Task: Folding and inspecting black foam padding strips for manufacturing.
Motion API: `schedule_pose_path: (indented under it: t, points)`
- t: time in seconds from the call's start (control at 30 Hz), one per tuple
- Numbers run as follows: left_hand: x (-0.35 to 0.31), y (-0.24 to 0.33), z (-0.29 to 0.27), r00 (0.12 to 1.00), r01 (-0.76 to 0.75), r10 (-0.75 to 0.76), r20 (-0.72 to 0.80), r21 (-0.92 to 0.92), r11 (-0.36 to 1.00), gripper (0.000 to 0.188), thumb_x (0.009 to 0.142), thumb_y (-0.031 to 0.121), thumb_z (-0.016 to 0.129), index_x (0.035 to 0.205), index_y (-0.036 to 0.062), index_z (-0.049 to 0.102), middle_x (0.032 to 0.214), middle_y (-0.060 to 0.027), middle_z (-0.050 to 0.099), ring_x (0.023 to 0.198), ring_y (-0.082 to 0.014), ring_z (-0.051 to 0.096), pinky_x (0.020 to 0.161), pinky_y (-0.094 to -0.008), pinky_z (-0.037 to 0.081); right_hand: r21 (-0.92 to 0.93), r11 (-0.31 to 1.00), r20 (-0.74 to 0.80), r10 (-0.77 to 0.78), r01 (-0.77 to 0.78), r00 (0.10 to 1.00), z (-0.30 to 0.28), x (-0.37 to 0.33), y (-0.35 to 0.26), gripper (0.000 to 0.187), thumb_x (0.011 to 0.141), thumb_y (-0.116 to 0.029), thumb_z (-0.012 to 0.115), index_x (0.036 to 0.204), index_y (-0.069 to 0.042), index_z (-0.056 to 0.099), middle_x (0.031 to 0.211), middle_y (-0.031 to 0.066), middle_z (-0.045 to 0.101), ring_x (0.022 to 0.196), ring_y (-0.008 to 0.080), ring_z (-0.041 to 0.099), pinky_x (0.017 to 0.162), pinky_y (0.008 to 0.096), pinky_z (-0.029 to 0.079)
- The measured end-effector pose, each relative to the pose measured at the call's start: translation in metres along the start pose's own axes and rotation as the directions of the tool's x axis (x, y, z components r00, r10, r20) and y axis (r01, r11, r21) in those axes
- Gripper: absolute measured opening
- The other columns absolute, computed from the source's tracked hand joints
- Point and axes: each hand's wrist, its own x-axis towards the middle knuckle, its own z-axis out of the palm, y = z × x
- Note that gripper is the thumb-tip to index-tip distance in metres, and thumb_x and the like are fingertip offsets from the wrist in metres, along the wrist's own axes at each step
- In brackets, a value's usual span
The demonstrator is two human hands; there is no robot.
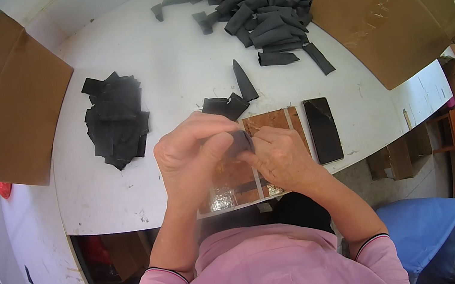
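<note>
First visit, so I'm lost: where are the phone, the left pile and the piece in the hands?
Phone (323,130), head view: middle of its dark face.
Left pile (116,120), head view: middle of its top.
Piece (238,142), head view: its visible dark side.

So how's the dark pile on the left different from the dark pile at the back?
The left pile is smaller; the back pile is much bigger. Pieces in the left pile look flat; many in the back pile look like rounded tubes. The left pile is bunched together, while the back pile has stray pieces around it. Both are dark and sit on the white table.
</note>
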Motion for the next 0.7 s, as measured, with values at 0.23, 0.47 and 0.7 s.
schedule_pose_path:
  t: [0.23, 0.47, 0.7]
  points:
    - [0.003, 0.007, -0.004, 1.0, 0.007, -0.008, -0.005, -0.135, 0.991, 0.011, 0.07, -0.007, 0.057, 0.079, -0.0024, 0.063, 0.079, -0.009, 0.062, 0.071, -0.0117, 0.056, 0.065, -0.0222, 0.044, 0.083, 0.996, -0.023, -0.008, 0.01, 1.0, 0.001, 0.005, -0.002, 0.025, 0.075, -0.023, 0.061, 0.062, -0.005, 0.05, 0.055, 0.0067, 0.047, 0.052, 0.0238, 0.051, 0.044, 0.0346, 0.039]
    - [-0.008, -0.031, -0.003, 0.998, 0.065, -0.063, -0.031, 0.068, 0.996, 0.015, 0.075, 0.004, 0.056, 0.089, -0.0019, 0.059, 0.087, -0.011, 0.061, 0.078, -0.0145, 0.057, 0.07, -0.0251, 0.045, 0.188, 0.982, -0.02, 0.019, -0.015, 1.0, 0.006, 0.001, 0.012, 0.03, 0.079, -0.025, 0.057, 0.059, -0.005, 0.048, 0.053, 0.0079, 0.047, 0.047, 0.0248, 0.049, 0.043, 0.0345, 0.038]
    - [-0.036, -0.1, -0.022, 0.993, -0.105, 0.0, 0.117, 0.893, 0.437, 0.027, 0.067, 0.0, 0.056, 0.094, 0.0005, 0.056, 0.103, -0.0131, 0.053, 0.095, -0.0291, 0.051, 0.078, -0.0348, 0.042, 0.478, 0.806, -0.076, 0.434, -0.349, 0.898, -0.023, 0.057, 0.062, 0.039, 0.084, -0.032, 0.049, 0.068, 0.004, 0.053, 0.054, 0.0167, 0.053, 0.052, 0.0301, 0.054, 0.051, 0.0351, 0.041]
